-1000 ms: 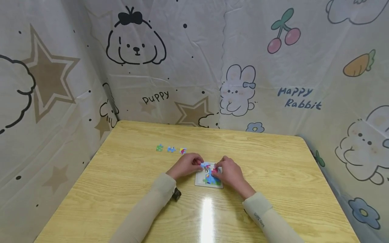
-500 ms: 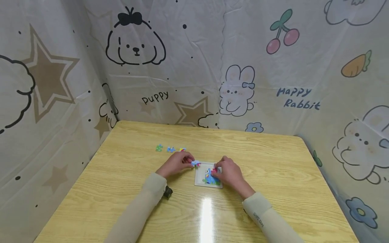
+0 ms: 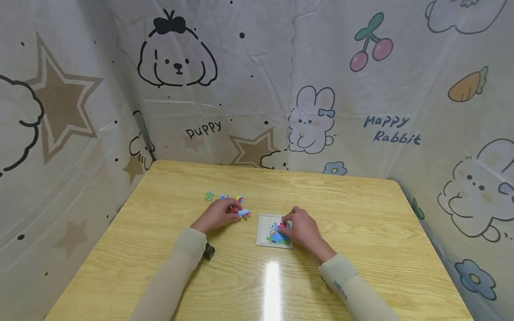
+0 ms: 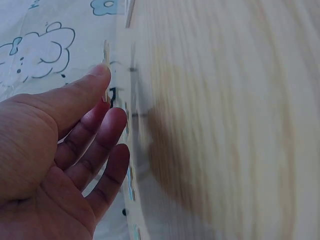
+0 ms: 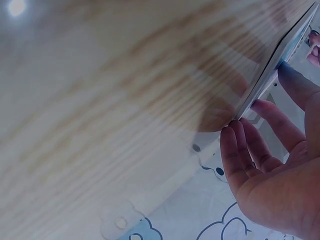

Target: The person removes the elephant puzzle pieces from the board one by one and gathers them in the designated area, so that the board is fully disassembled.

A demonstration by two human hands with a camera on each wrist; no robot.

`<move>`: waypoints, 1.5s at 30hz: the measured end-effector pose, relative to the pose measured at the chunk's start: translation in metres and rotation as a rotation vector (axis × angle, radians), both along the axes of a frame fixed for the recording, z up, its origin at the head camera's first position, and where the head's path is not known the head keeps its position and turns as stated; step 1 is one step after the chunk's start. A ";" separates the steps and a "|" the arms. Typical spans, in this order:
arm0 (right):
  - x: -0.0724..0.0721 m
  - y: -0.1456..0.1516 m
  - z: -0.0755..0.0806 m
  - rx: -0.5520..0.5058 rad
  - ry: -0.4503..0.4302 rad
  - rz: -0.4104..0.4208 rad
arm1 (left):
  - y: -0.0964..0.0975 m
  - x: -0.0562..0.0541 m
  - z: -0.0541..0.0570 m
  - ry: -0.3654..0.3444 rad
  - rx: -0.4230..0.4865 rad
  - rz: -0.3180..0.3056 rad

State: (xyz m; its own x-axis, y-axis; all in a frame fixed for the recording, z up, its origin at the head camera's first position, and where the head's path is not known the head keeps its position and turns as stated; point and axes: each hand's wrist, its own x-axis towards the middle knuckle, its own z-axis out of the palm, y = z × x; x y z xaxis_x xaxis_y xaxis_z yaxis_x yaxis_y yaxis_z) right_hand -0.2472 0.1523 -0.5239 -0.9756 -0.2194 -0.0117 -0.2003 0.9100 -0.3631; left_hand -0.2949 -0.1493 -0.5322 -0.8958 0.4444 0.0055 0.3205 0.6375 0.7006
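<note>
In the head view my left hand [image 3: 217, 215] is left of the tray, pinching a blue and pink jigsaw piece [image 3: 243, 213] between thumb and finger. The left wrist view shows this jigsaw piece [image 4: 106, 50] edge-on above the tabletop. My right hand [image 3: 304, 229] rests on the right side of a white puzzle tray [image 3: 263, 223]. Its thumb touches the puzzle's upper face, and other fingertips lie at the tray's edge in the right wrist view. Joined blue, green and red pieces [image 3: 277, 236] fill the tray's lower right; the right fingers hide some.
Three loose jigsaw pieces lie in a row behind the left hand: a green piece [image 3: 209, 195], a partly hidden blue piece [image 3: 224, 196] and a multicoloured piece [image 3: 240, 199]. The wooden table [image 3: 341, 200] backs onto a printed cloth [image 3: 241, 89].
My left hand has moved left from above the tray, carrying the jigsaw piece away with it. The right hand stays in place on the tray.
</note>
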 end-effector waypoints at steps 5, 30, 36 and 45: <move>0.000 0.000 0.001 0.001 0.002 0.003 | -0.007 -0.001 0.002 0.018 -0.004 0.000; 0.000 0.000 0.001 -0.011 -0.018 -0.012 | -0.014 -0.009 -0.003 0.028 -0.059 -0.038; 0.000 0.000 0.003 -0.017 -0.021 -0.012 | -0.013 -0.008 -0.002 0.042 -0.061 -0.050; 0.000 0.000 0.002 -0.010 -0.023 -0.007 | -0.013 -0.007 -0.002 0.037 -0.075 -0.041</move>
State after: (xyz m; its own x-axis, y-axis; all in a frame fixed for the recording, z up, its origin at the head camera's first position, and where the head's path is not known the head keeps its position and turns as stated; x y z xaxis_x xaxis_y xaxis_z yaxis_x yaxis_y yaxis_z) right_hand -0.2468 0.1522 -0.5222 -0.9765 -0.2131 -0.0319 -0.1858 0.9076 -0.3764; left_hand -0.3015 -0.1620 -0.5342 -0.8766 0.4811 0.0038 0.3726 0.6738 0.6382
